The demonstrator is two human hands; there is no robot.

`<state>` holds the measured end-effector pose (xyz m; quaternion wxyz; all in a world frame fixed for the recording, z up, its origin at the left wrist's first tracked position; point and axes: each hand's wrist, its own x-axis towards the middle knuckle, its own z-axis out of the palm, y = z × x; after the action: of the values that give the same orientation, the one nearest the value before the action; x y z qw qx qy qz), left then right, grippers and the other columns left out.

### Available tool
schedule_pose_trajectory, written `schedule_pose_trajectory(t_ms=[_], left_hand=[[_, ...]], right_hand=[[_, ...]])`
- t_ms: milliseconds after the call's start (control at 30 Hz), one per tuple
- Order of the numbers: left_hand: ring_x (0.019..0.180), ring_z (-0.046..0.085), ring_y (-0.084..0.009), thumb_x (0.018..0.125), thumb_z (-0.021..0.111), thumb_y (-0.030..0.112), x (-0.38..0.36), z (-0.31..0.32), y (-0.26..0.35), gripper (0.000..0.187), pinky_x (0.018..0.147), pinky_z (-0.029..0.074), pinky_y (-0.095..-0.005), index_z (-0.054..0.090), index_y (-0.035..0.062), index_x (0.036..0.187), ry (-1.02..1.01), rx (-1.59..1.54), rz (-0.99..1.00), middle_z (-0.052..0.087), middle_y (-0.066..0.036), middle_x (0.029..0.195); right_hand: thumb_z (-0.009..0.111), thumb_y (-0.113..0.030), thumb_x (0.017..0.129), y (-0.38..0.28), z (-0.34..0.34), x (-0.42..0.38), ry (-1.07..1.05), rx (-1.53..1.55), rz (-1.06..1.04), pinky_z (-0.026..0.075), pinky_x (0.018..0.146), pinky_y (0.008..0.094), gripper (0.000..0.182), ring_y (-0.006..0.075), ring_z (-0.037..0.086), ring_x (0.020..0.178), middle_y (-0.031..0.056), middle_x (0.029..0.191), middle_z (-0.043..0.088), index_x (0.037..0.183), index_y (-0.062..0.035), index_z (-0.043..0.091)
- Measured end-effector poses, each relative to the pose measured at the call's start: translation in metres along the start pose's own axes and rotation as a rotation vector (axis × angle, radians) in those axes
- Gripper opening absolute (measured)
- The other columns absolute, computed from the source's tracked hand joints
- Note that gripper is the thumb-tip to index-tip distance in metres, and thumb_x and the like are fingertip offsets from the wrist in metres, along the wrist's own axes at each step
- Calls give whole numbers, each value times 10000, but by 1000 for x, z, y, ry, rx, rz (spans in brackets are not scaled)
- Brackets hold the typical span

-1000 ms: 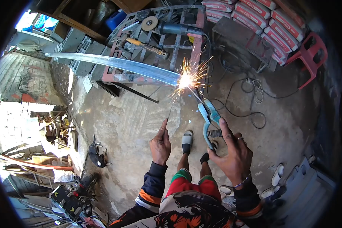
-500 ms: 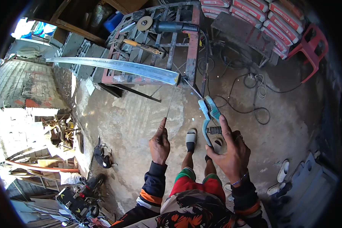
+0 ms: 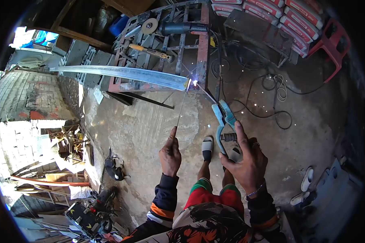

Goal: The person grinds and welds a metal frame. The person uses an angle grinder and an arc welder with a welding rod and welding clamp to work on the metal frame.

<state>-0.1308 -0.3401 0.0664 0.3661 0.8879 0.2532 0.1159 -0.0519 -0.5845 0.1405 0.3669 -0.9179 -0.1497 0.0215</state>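
Observation:
My right hand (image 3: 246, 162) grips a blue welding electrode holder (image 3: 223, 115) by its handles. A thin welding rod (image 3: 208, 95) runs from its jaws up to the end of a long metal bar (image 3: 129, 75), where a bright arc (image 3: 195, 82) glows and sparks scatter. My left hand (image 3: 170, 155) is closed around a thin metal rod (image 3: 182, 108) that reaches up to the same bar end. The bar lies across the near part of a reddish metal frame table (image 3: 205, 52).
On the table are an angle grinder (image 3: 178, 27) and an orange-handled tool (image 3: 148, 50). Cables (image 3: 255, 117) trail over the floor at right, near a red plastic chair (image 3: 331, 50) and stacked sacks (image 3: 300, 28). A dog (image 3: 114, 168) lies at left, by a motorcycle (image 3: 91, 212).
A bright arc with flying sparks has appeared at the bar's end, where the welding rod's tip is. Both hands keep their grips, almost unmoved. The view has shifted slightly.

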Motion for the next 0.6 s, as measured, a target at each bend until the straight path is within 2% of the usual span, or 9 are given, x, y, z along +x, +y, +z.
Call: schedule_pose_trajectory(t_ms=[67,133,233,333,367,400,433,500,600], left_hand=[[725,470,-60,1004,535,10,0,0,1,456,660,472,-258,598,153,1432,9,-6,15,592,-187,776],[774,484,-48,1006,539,18,-1,-2,4,438,692,474,-248,598,123,1427,-29,-50,-69,669,-213,858],[790,491,-51,1011,540,29,-3,2,-3,421,716,475,-242,597,98,1423,-26,-74,-77,693,-195,881],[744,446,-57,1014,535,31,-1,2,-4,436,657,461,-257,591,134,1434,-9,-47,-48,574,-192,784],[715,414,-63,1014,533,29,-2,1,0,447,623,450,-265,589,153,1440,-14,-45,-48,507,-195,744],[715,414,-63,1014,533,29,-3,1,0,447,623,450,-265,589,153,1440,-16,-41,-50,507,-195,744],[708,403,-67,1014,536,31,-2,1,-1,447,616,447,-267,589,153,1440,-15,-45,-47,499,-193,738],[700,392,-71,1014,538,33,-2,1,-1,446,609,444,-269,589,153,1440,-14,-49,-43,492,-190,733],[695,380,-72,1012,541,29,-1,0,4,446,601,435,-266,591,153,1438,-7,-22,-36,487,-181,728]], right_hand=[[878,-227,664,1,0,-2,13,-41,-29,552,695,424,978,313,664,838,130,946,638,1541,-199,446],[877,-224,663,1,0,-3,16,-24,-34,553,695,421,973,311,665,836,130,945,641,1537,-194,451],[877,-217,661,2,-3,-4,6,-1,-25,554,695,415,969,307,666,833,131,946,648,1533,-183,455],[879,-207,660,3,-2,-4,22,19,-36,544,687,421,992,308,653,811,129,922,645,1546,-154,436],[882,-236,646,5,1,-3,76,28,-43,533,645,397,979,283,629,761,105,887,641,1532,-196,466],[886,-265,633,6,3,-1,130,37,-49,522,604,374,967,257,605,711,82,853,636,1518,-238,495],[886,-265,633,6,3,-1,130,38,-48,522,604,374,967,257,605,711,82,853,636,1518,-238,495],[880,-221,665,5,2,-1,6,35,-13,546,712,427,1003,304,651,846,124,948,646,1555,-167,421],[879,-226,665,6,3,-2,-27,16,16,547,718,426,1001,300,651,864,125,964,648,1555,-178,423]])
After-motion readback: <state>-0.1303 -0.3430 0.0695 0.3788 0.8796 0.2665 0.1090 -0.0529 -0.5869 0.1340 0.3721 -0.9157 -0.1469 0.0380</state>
